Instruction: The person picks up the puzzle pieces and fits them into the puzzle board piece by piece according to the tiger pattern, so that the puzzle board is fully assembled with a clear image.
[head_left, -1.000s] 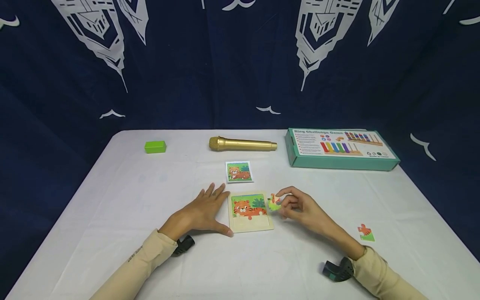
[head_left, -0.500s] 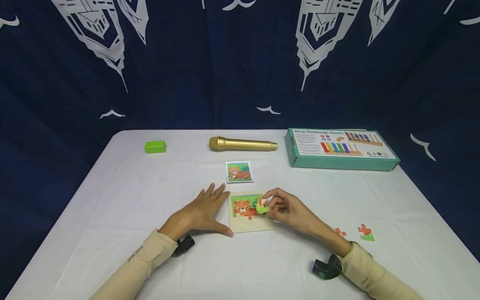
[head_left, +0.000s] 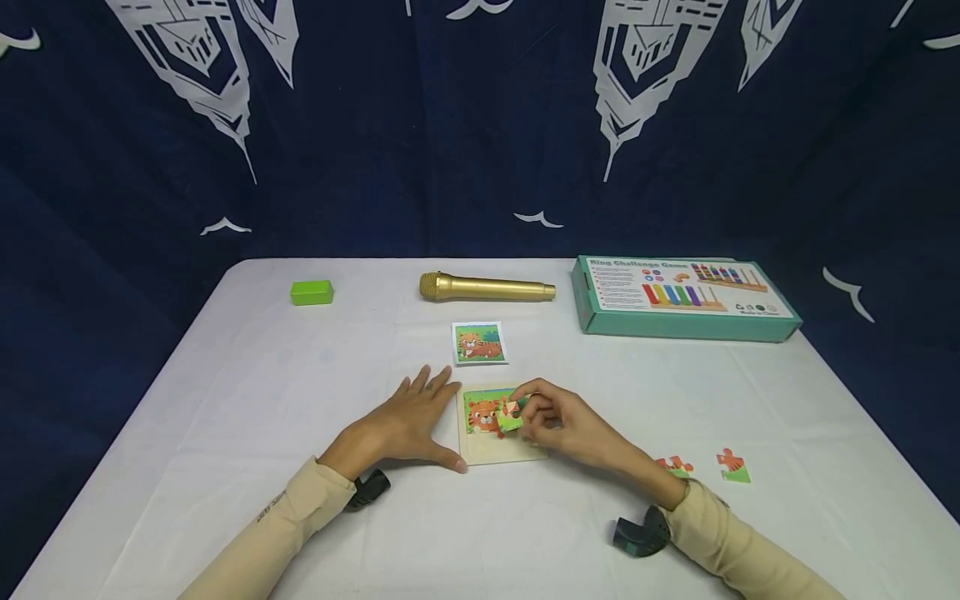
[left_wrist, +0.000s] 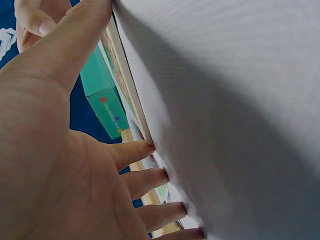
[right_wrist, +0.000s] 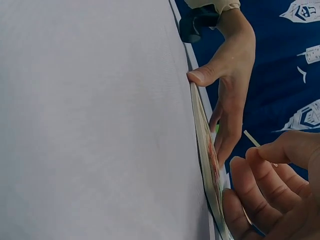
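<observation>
A square wooden puzzle board with a tiger picture in its upper part lies mid-table. My left hand is spread flat beside it, with thumb and index fingertip at its left edge. Between thumb and fingers, my right hand pinches a small puzzle piece, green with orange, raised over the board. In the right wrist view that puzzle piece shows edge-on. The right part of the tiger picture is hidden behind the right hand. A picture card of the same tiger lies just behind the board.
Two loose puzzle pieces lie at the right: one orange and green piece in full view, another piece partly behind the right forearm. Farther back are a green block, a gold microphone and a teal game box.
My right hand has moved left with the puzzle piece, from beside the board's right edge to over the picture. A loose piece has come into view behind the forearm. The left hand stays put.
</observation>
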